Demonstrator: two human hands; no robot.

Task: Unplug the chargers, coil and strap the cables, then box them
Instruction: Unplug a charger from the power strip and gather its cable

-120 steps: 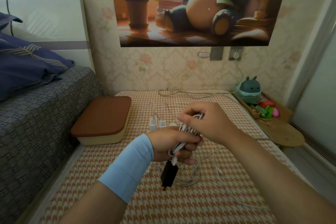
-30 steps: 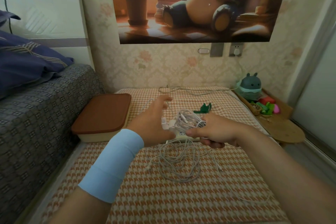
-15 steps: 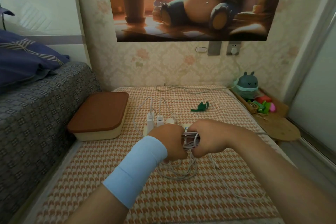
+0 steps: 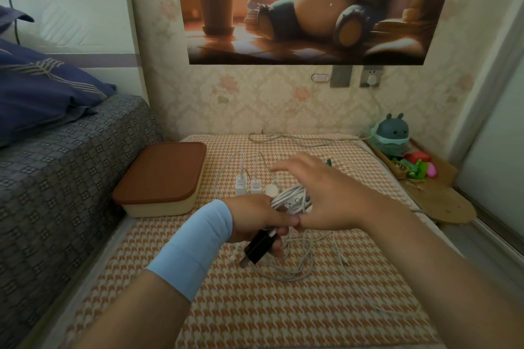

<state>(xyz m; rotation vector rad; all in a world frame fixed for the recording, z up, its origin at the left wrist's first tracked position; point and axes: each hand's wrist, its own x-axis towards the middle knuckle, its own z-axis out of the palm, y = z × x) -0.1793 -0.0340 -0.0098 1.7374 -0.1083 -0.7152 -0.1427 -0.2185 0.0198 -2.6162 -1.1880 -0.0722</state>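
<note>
Cable coil (image 4: 292, 200) outside lidded box (image 4: 161, 178)

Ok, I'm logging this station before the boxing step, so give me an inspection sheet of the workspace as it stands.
Surface: houndstooth mat, orange and cream, bare at the near end.
Job's things: black charger hangs below the left hand; two white chargers stand plugged in behind the hands; lidded box shut, at the mat's left edge.
Clutter: green strap partly hidden behind the right hand.
Grippers: left hand closed on the white cable bundle; right hand open, fingers spread over it.
Cables: loose white loops trail on the mat; another cable lies along the wall.
Surroundings: bed left, wooden shelf with toys right, poster above.
</note>
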